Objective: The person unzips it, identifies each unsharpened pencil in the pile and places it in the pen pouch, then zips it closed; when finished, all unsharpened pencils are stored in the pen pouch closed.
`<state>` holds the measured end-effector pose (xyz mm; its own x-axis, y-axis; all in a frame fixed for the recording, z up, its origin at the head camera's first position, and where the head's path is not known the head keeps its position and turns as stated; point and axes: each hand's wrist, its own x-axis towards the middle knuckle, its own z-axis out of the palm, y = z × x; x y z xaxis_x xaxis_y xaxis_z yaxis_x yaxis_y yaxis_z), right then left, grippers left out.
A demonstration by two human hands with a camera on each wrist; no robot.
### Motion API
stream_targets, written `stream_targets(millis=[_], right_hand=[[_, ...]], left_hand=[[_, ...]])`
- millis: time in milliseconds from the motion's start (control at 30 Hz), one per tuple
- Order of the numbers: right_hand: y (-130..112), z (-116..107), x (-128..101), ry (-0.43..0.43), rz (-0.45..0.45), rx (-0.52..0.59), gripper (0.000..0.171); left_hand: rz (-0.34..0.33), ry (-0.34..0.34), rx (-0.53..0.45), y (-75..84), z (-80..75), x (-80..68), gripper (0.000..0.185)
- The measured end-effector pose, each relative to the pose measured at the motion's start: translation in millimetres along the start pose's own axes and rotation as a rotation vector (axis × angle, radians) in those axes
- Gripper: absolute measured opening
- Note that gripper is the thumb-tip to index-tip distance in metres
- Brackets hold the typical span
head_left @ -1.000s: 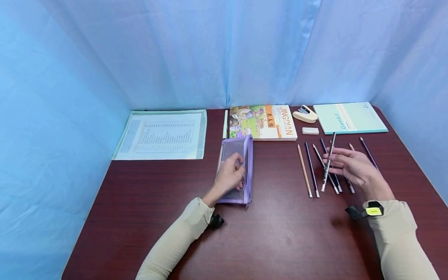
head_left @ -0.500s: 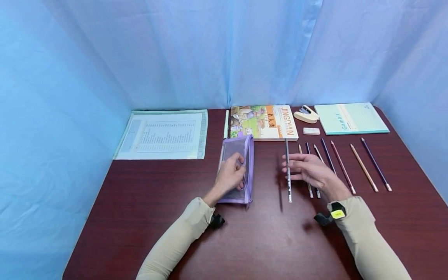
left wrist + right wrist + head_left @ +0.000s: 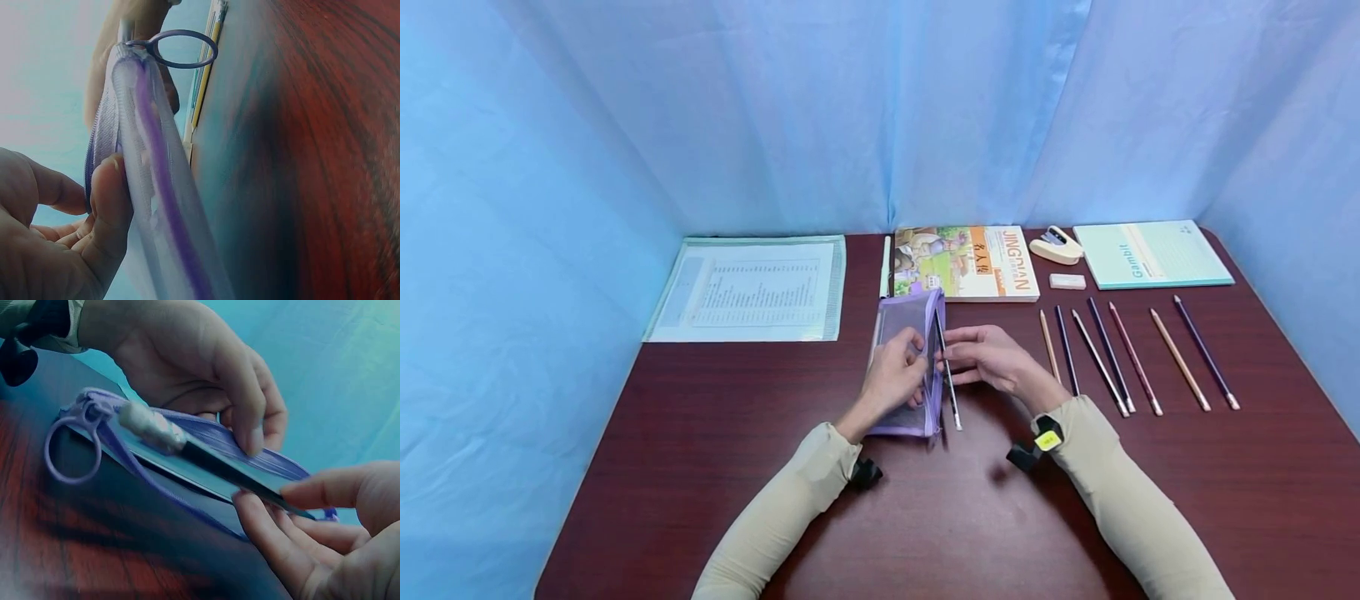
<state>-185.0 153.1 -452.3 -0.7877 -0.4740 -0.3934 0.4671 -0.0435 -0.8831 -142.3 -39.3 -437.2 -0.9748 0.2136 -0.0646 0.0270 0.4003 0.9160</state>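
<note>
A purple mesh zipper pencil case [image 3: 898,417] lies on the table with its zipped side unfastened and facing right. My left hand [image 3: 892,371] pinches the upper edge of that opening between thumb and fingers. In the right wrist view the mouth gapes, and a ring-shaped zipper pull [image 3: 74,453] hangs at the near end. My right hand [image 3: 988,358] pinches a dark pencil [image 3: 951,383] with a white eraser end. The pencil lies along the mouth of the case, its eraser end toward me; whether it is inside the opening I cannot tell.
Several pencils [image 3: 1135,358] lie in a loose row at the right. Behind them are an eraser [image 3: 1067,282], a cream stapler-like item [image 3: 1056,246] and a Gambit notebook [image 3: 1153,254]. A book [image 3: 966,262], a pale pen [image 3: 884,267] and a document pouch [image 3: 745,287] line the back.
My right hand has lifted the dark pencil from the row and carried it left to the mouth of the pencil case. The left hand has stayed in place on the case.
</note>
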Motion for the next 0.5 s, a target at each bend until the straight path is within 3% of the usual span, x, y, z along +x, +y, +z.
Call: stream_targets(millis=[233, 500], right_hand=[[-6, 20, 9, 0.21, -0.054, -0.047, 0.052], [-6, 29, 6, 0.274, -0.057, -0.104, 0.05]], left_hand=[[-0.001, -0.002, -0.002, 1.7, -0.9, 0.6, 0.015], [-0.009, -0.01, 0.008, 1.6, -1.0, 0.6, 0.015]])
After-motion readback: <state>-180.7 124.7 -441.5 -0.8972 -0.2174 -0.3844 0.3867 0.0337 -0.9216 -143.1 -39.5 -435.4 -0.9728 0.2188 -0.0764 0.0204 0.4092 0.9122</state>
